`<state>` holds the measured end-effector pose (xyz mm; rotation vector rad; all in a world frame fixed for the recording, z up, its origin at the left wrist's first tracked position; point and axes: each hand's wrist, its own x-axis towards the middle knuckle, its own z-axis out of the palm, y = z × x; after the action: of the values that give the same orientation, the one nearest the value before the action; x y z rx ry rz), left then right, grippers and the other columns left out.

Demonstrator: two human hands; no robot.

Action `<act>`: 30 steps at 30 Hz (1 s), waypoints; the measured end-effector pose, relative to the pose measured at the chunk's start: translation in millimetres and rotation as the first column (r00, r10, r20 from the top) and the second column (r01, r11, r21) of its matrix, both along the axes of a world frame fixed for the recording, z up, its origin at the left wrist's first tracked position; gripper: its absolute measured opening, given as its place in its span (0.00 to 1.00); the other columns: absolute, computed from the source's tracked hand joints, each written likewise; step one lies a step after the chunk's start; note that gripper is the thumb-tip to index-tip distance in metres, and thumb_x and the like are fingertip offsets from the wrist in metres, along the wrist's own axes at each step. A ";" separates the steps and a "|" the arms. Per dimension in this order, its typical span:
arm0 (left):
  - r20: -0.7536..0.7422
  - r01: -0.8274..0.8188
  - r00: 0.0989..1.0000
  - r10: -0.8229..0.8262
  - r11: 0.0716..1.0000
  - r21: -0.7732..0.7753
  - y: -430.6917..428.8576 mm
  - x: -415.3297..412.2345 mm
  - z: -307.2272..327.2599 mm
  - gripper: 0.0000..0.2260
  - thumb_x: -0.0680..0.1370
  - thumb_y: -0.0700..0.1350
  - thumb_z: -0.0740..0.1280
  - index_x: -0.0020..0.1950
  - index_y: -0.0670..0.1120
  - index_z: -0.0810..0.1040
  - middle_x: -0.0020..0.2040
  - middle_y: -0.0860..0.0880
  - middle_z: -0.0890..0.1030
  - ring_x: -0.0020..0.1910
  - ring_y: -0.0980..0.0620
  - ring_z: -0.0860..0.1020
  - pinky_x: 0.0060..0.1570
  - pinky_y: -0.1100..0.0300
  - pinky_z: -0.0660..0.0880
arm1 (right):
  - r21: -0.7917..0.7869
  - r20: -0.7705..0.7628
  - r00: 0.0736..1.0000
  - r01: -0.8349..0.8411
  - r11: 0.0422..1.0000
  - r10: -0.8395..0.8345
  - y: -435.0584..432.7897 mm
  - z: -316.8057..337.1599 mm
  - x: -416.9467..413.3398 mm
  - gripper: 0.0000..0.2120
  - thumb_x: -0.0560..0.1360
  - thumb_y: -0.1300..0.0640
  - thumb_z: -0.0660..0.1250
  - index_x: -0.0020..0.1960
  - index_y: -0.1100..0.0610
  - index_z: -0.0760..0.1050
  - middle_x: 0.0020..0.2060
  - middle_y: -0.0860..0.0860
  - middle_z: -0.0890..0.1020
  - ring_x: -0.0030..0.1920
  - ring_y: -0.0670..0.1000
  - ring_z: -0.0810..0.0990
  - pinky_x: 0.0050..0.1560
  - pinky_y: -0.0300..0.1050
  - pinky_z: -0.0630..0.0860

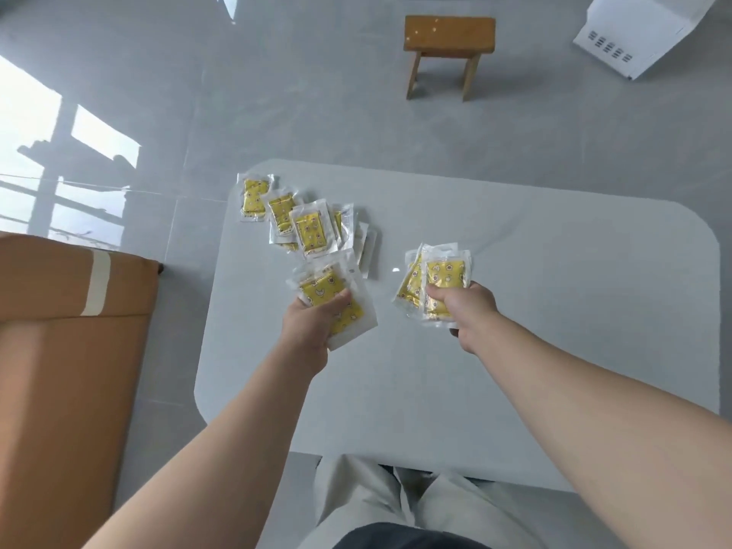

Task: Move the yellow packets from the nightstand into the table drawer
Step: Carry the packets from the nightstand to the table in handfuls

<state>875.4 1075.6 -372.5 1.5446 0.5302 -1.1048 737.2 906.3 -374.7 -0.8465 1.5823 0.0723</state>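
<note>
On nightstand (515,311), yellow packets (309,231); grey floor (277,93)

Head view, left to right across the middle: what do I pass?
Cardboard box, left hand holding yellow packets, right hand holding second packet bunch, bare table top. Loose pile omitted: overlaps left hand.

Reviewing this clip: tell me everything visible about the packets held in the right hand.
The bundle is at least two packets, fanned: clear, glossy plastic sleeves with yellow patterned inserts. The right hand grips their lower ends, so the tops point away from the person. It is over the white tabletop, apart from the loose pile.
</note>
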 end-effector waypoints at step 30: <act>-0.027 0.268 0.963 -0.267 0.963 0.026 -63.0 81.7 -162.7 0.13 0.76 0.37 0.73 0.60 0.44 0.81 0.52 0.46 0.86 0.51 0.46 0.85 0.52 0.47 0.82 | -0.108 -0.448 0.689 -0.674 0.730 0.570 -44.6 -204.5 108.8 0.42 0.72 0.31 0.68 0.74 0.54 0.60 0.68 0.56 0.68 0.63 0.60 0.76 0.51 0.50 0.70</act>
<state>957.1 1012.6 -535.2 1.6650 0.3602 -1.3260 846.0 861.6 -579.2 -1.6603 1.6068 0.5701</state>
